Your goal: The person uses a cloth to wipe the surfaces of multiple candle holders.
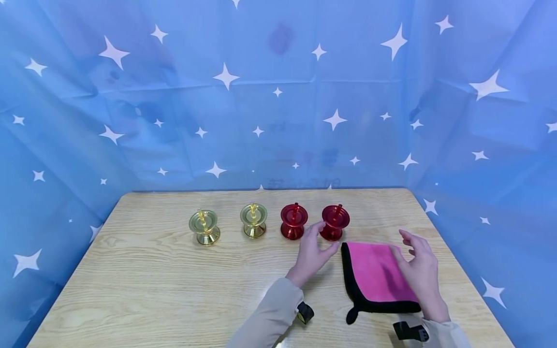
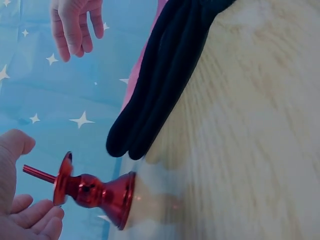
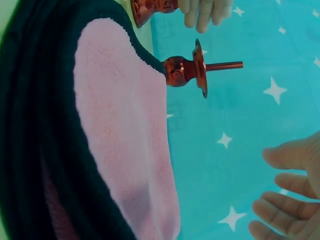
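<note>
At lower right, my right grip (image 3: 295, 207) hangs with thumb and fingers spread apart. A pink cloth (image 3: 120, 115) with thick black edging fills the left. Beyond it, upper centre, a reddish holder (image 3: 200, 70) points its rod rightward; another holder (image 3: 155, 7) sits at the top edge, beside my left grip (image 3: 207, 11).

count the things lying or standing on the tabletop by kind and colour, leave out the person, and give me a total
Gold candle holders: 2
Red candle holders: 2
Pink cloth with black edging: 1
Total: 5
</note>
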A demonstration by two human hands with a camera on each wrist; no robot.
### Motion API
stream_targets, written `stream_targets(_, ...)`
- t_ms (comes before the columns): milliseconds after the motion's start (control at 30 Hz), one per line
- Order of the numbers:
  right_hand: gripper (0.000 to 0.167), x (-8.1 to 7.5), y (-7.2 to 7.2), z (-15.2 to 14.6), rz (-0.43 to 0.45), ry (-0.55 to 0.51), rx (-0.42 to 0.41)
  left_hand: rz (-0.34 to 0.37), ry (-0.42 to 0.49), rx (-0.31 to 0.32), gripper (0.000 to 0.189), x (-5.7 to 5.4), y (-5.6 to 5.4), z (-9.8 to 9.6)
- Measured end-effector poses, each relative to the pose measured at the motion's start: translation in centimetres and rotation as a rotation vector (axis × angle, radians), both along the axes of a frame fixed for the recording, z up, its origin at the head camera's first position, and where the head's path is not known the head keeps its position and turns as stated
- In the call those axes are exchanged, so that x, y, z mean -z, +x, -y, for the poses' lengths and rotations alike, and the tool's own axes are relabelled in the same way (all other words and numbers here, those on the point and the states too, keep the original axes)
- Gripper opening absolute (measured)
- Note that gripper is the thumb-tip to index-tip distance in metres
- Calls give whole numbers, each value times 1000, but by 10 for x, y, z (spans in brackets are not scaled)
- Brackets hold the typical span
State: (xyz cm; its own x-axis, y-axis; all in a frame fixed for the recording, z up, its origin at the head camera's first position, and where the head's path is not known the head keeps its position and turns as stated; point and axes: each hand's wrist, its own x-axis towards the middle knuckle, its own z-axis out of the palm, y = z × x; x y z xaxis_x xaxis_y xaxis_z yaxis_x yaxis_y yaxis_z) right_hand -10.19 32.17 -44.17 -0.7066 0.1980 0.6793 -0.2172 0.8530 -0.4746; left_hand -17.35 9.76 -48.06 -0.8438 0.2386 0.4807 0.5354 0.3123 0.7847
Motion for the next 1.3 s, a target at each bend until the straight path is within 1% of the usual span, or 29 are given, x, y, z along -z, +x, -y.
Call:
stream_targets(133,44,1,1,-1,-2,12,1,97,59,-22,48,3,-2,-6)
stream_targets(200,44,2,3,-2,3,10,1,130,81,-29,47,5,-4,-10)
stream_targets(300,44,4,5,-4,28,15,1,151,99,-39,47,8,-7,-14)
stream_targets(367,45,5,7,-4,64,23,1,169,100,-53,47,8,-10,-17)
stream_targets(533,46,7,12,-6,162,46,-21,204,92,-113,45,10,-17,-23)
stream_targets(600,46,8,13,-6,184,44,-28,209,84,-138,45,12,-21,-26)
stream_targets(700,46,10,14,-7,191,42,-27,225,78,-164,45,14,-26,-28)
stream_targets(833,46,13,14,-7,203,56,-15,251,72,-178,45,18,-31,-31)
stream_targets(933,49,14,14,-8,255,73,-22,276,66,-182,44,20,-34,-33)
stream_targets(1100,51,17,13,-10,358,69,-54,308,23,-200,44,20,-38,-34)
stream_targets(1200,50,18,11,-12,383,55,-69,321,-10,-209,46,19,-41,-35)
stream_targets(1300,48,18,8,-14,399,54,-81,337,-18,-208,46,18,-43,-35)
